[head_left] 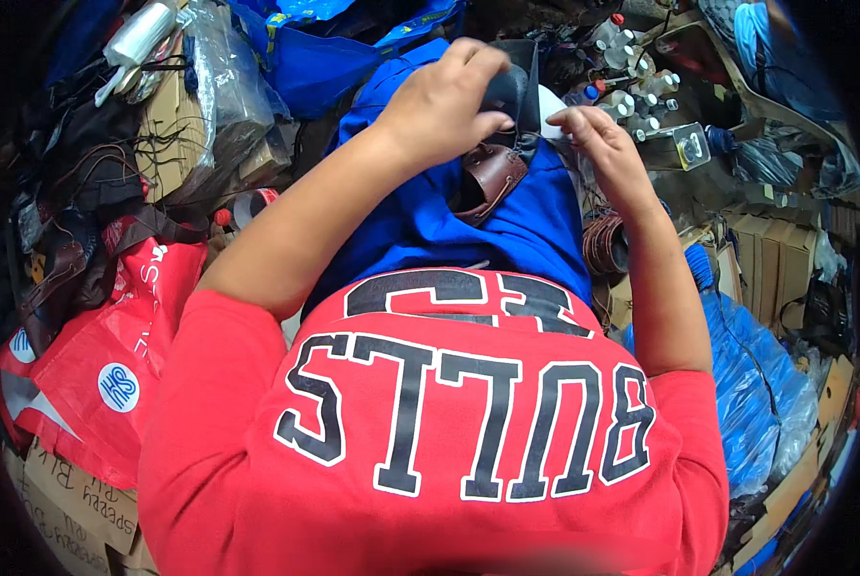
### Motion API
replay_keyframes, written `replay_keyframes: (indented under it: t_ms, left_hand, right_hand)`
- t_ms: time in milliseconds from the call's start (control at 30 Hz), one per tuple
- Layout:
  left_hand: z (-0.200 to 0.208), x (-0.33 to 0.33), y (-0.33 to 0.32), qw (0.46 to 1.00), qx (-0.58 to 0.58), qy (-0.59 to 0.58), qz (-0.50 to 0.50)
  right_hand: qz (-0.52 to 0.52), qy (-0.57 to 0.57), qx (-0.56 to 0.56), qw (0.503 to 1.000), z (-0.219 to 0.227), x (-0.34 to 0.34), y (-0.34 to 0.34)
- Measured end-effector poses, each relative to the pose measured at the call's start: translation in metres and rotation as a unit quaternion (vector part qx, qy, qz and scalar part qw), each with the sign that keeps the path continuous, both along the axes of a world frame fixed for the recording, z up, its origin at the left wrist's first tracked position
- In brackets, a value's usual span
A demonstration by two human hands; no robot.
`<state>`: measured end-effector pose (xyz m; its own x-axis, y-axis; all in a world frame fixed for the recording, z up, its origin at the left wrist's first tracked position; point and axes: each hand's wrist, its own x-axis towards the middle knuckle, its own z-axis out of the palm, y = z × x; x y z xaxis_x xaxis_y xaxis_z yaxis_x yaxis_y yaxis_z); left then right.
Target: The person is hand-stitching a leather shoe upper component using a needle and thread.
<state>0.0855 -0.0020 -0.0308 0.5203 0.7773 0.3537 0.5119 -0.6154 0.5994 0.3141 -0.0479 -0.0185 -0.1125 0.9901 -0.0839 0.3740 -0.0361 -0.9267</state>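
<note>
A brown leather shoe (493,177) with laced stitching along its edge rests on my lap, over blue trousers (401,216). Against its far end stands a black curved piece (518,82), partly behind my fingers. My left hand (449,104) is raised just left of that piece, its fingers bent and its thumb apart from them, with nothing visible between. To the right of the shoe, my right hand (601,146) has thumb and forefinger pinched together. Whatever lies in that pinch is too small to make out. A white surface (549,110) shows between the two hands.
Several small bottles (641,91) stand at the far right. Blue plastic bags (324,58) lie ahead. A red bag (132,355) and cardboard (75,509) are at my left; blue plastic sheeting (752,384) and brown boxes (776,254) crowd my right.
</note>
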Motion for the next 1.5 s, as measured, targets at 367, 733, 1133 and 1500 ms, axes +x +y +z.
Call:
replay_keyframes:
  t_ms: [367,733,1133,1500]
  left_hand:
    - [0.049,-0.074,0.009,0.977,-0.114,0.144,0.109]
    - [-0.011,-0.053,0.028,0.585,-0.599,-0.548,0.012]
    - [0.025,-0.053,-0.028,0.998,0.012,0.04,0.056]
    - [0.032,0.013,-0.073,0.963,0.027,0.265,-0.049]
  right_hand:
    - [-0.284,0.218,0.005,0.934,-0.049,0.013,0.016]
    - [-0.079,0.555,-0.169,0.811,-0.037,0.027,-0.005]
    - [0.05,-0.251,0.081,0.963,0.031,0.046,0.02]
    - [0.2,-0.44,-0.242,0.842,0.052,-0.008,0.084]
